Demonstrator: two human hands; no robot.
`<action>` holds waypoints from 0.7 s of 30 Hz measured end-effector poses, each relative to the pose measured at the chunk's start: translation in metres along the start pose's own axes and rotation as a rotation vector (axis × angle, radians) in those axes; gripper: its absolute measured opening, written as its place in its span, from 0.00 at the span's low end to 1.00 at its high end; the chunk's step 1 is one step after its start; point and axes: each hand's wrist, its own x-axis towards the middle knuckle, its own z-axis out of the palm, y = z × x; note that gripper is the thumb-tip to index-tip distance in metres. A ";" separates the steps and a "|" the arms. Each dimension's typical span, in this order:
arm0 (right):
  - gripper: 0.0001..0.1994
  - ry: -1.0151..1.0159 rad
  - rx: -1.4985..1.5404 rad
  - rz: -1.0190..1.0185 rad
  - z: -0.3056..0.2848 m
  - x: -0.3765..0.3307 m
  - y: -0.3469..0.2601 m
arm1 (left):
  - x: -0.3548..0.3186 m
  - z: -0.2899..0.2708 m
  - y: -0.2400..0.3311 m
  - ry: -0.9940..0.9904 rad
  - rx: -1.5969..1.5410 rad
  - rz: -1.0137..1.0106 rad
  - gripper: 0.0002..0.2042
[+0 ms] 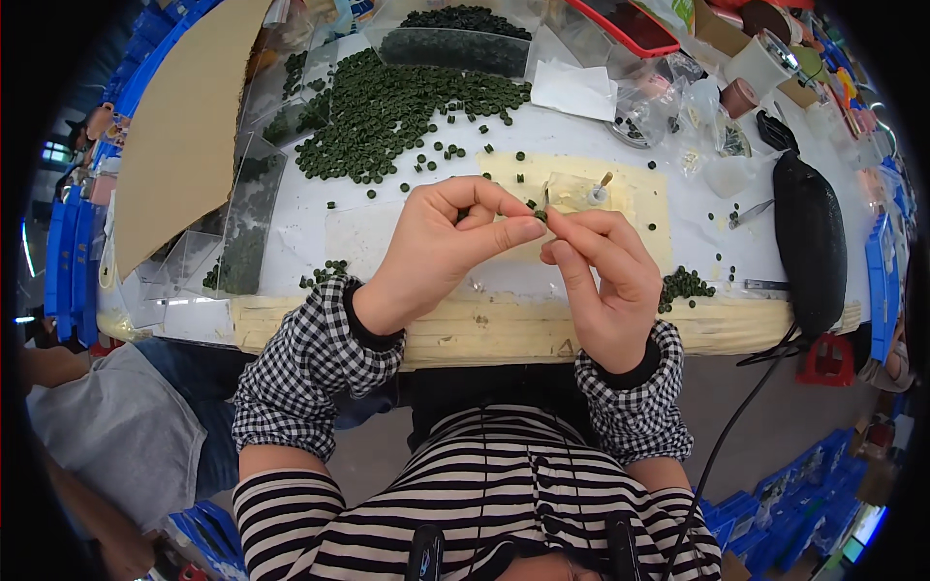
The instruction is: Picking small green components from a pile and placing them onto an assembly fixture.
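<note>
Above the table, my left hand [441, 242] pinches a small dark green round piece [541, 216] between thumb and forefinger. My right hand [615, 276] meets it from the other side, fingers closed together with the tips at the piece; what these fingertips hold is too small to make out. Just beyond them, a small clear holder with a brass-coloured pin [606, 180] stands on a cream taped patch [639, 189]. A large heap of the same green grooved pieces [373, 111] spreads across the far left. Smaller piles lie beside my left wrist and my right hand [686, 284].
A brown cardboard sheet [184, 126] and clear trays [257, 208] stand left. White paper [573, 90], a red-cased phone [635, 24] and plastic bags [712, 121] lie at the back. A black pouch [809, 242] with a cable is right. Another person [116, 436] sits at left.
</note>
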 end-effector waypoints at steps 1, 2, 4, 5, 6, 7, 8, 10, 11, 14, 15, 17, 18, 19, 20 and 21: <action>0.14 -0.005 0.011 -0.004 0.000 0.000 0.000 | -0.001 0.001 0.001 -0.013 -0.014 -0.010 0.04; 0.14 -0.004 0.026 0.004 0.001 0.000 0.001 | 0.000 0.001 0.001 -0.017 -0.036 -0.020 0.04; 0.14 -0.002 0.057 0.019 0.002 0.000 0.001 | 0.001 0.002 0.001 -0.023 -0.080 -0.040 0.04; 0.14 -0.003 0.054 0.020 0.002 0.000 0.001 | 0.001 0.003 0.001 -0.026 -0.092 -0.053 0.04; 0.14 -0.004 0.051 0.021 0.001 0.000 0.002 | 0.002 0.003 0.001 -0.029 -0.104 -0.067 0.04; 0.14 -0.006 0.049 0.022 0.001 0.000 0.002 | 0.002 0.002 0.002 -0.032 -0.116 -0.080 0.04; 0.14 -0.006 0.051 0.022 0.002 0.000 0.002 | 0.002 0.002 0.002 -0.031 -0.117 -0.081 0.04; 0.14 -0.008 0.054 0.022 0.003 0.000 0.003 | 0.001 0.001 0.001 -0.029 -0.121 -0.085 0.04; 0.14 -0.006 0.055 0.022 0.002 0.000 0.002 | 0.001 0.002 0.001 -0.034 -0.125 -0.088 0.04; 0.14 -0.003 0.059 0.025 0.002 0.000 0.001 | 0.001 0.002 0.002 -0.038 -0.131 -0.107 0.04; 0.14 -0.003 0.062 0.029 0.002 0.000 0.001 | 0.001 0.002 0.002 -0.033 -0.128 -0.120 0.04; 0.14 -0.003 0.065 0.034 0.003 0.000 0.001 | 0.001 0.001 0.003 -0.025 -0.124 -0.144 0.04; 0.14 -0.004 0.065 0.034 0.003 0.000 0.002 | 0.000 0.001 0.003 -0.023 -0.123 -0.154 0.04; 0.14 -0.004 0.066 0.035 0.004 0.000 0.002 | 0.000 0.001 0.003 -0.021 -0.122 -0.163 0.04; 0.14 -0.004 0.064 0.038 0.004 0.000 0.002 | 0.000 0.001 0.002 -0.026 -0.127 -0.164 0.04; 0.14 -0.004 0.062 0.041 0.003 0.000 0.001 | 0.001 0.001 0.002 -0.031 -0.133 -0.165 0.04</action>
